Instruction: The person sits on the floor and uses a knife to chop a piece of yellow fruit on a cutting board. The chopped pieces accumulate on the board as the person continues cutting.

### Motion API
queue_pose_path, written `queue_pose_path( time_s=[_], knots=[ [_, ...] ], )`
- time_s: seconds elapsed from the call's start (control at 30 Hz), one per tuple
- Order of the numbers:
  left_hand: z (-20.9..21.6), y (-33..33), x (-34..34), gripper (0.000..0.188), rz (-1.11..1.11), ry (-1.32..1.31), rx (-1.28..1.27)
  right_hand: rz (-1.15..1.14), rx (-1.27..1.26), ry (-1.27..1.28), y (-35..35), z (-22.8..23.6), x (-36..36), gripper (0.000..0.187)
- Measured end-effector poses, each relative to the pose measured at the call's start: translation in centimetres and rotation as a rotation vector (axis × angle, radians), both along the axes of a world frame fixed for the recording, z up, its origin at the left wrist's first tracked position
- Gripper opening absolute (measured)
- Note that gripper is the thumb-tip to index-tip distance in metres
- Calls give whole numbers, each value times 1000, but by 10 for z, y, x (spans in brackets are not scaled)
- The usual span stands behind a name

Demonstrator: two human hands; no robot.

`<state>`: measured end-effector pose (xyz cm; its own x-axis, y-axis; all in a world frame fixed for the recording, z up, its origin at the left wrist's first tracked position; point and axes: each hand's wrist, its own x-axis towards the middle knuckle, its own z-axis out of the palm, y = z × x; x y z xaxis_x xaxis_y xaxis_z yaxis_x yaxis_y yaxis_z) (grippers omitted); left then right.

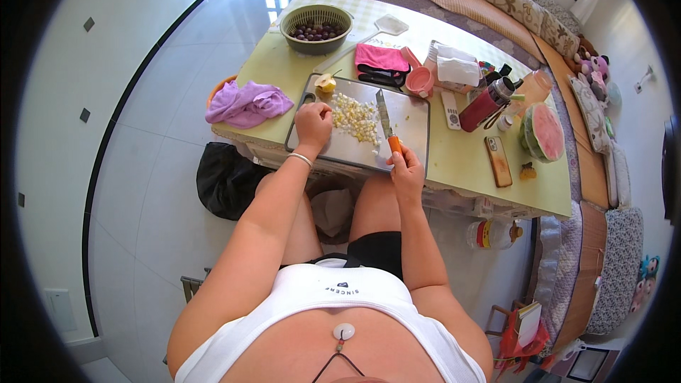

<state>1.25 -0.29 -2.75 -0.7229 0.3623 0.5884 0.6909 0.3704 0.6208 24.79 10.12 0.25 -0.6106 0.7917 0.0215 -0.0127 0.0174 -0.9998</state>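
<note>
A metal cutting board (358, 152) with a dark rim lies at the table's near edge. Small diced pale-yellow pieces (355, 117) are heaped on its middle, with a few scattered to the right. My right hand (408, 171) grips a knife (385, 115) by its orange handle; the blade points away from me across the board, beside the heap. My left hand (313, 126) is closed over the board's left side, left of the pieces; whatever its curled fingers may hold is hidden. Beyond it sits a cut piece of pear (325, 83) with a stem.
A colander (316, 42) of dark round fruit stands far left, near a purple cloth (250, 104). Behind the board lies a pink cloth (381, 57). Rightward are a tissue box (457, 67), a maroon thermos (486, 105), a phone (498, 161) and cut watermelon (543, 132).
</note>
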Motion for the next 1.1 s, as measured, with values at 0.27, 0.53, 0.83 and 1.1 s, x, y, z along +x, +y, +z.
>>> queue_pose_path(
  time_s=[0.27, 0.53, 0.83, 1.1],
  knots=[
    [-1, 1, -1, 6, 1, 6, 3, 48, -64, -8, -8, -8, 3, 30],
    [0, -1, 1, 4, -12, -35, 28, 63, -89, 34, -12, -2, 0, 31],
    [1, -1, 1, 4, -20, -12, 17, 28, -29, -14, -22, -9, -2, 32],
    [1, 0, 1, 5, -26, -51, -16, 24, 28, -46, -12, -15, 1, 32]
  ],
)
